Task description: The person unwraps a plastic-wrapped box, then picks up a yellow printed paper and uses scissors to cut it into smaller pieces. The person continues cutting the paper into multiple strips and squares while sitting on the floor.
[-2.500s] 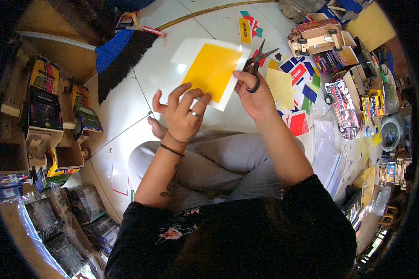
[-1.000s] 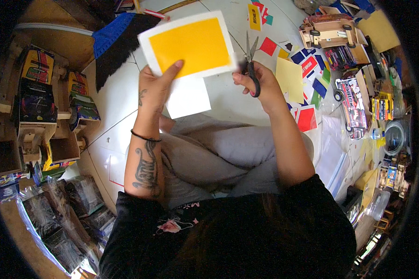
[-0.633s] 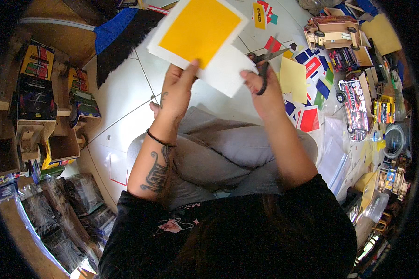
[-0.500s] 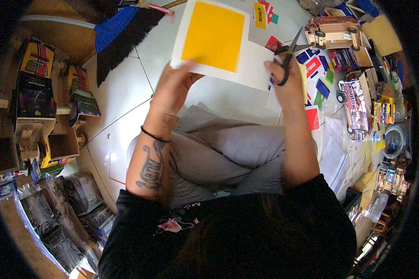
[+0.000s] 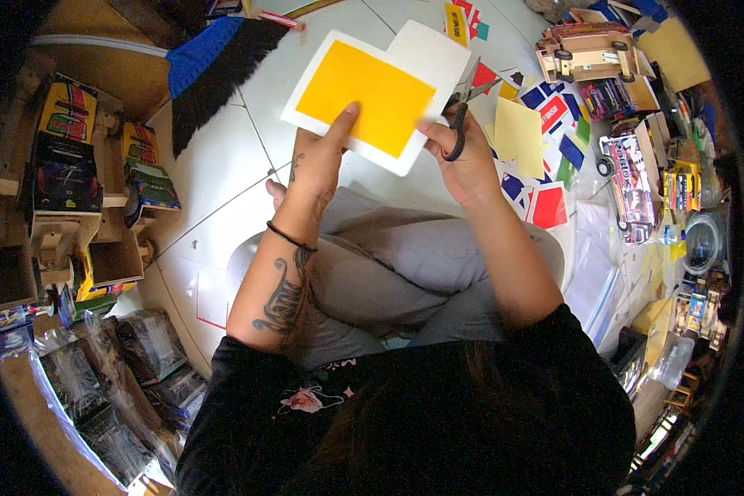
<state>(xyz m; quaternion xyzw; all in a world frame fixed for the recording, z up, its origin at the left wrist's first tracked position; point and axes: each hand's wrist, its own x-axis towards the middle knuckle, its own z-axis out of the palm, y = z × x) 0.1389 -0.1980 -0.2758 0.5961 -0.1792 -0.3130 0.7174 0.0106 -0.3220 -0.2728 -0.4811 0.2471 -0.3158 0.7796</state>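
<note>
A white sheet [image 5: 428,51] bearing a large yellow rectangle [image 5: 364,87] is held up above my crossed legs. My left hand [image 5: 326,153] grips its lower left edge, thumb on the yellow face and the other fingers hidden behind. At the sheet's lower right edge, my right hand [image 5: 463,157] pinches the corner. That same hand also has dark-handled scissors [image 5: 455,136] hooked on its fingers, their blades apart and pointing up and away to the right. The sheet's outline is stepped at the top, where a plain white part sticks out.
Coloured sticker pieces [image 5: 554,116] and a pale yellow sheet [image 5: 518,138] lie on the tiles at right. Wooden toy trucks [image 5: 591,54] stand beyond them. A black-bristled broom head [image 5: 227,70] is at far left. Wooden truck bodies [image 5: 66,165] and plastic-wrapped packs [image 5: 116,372] line the left.
The sheet has turned clockwise and come slightly nearer. My right hand has moved left and down with the scissors, uncovering the pale yellow sheet. My left hand has shifted slightly right and nearer.
</note>
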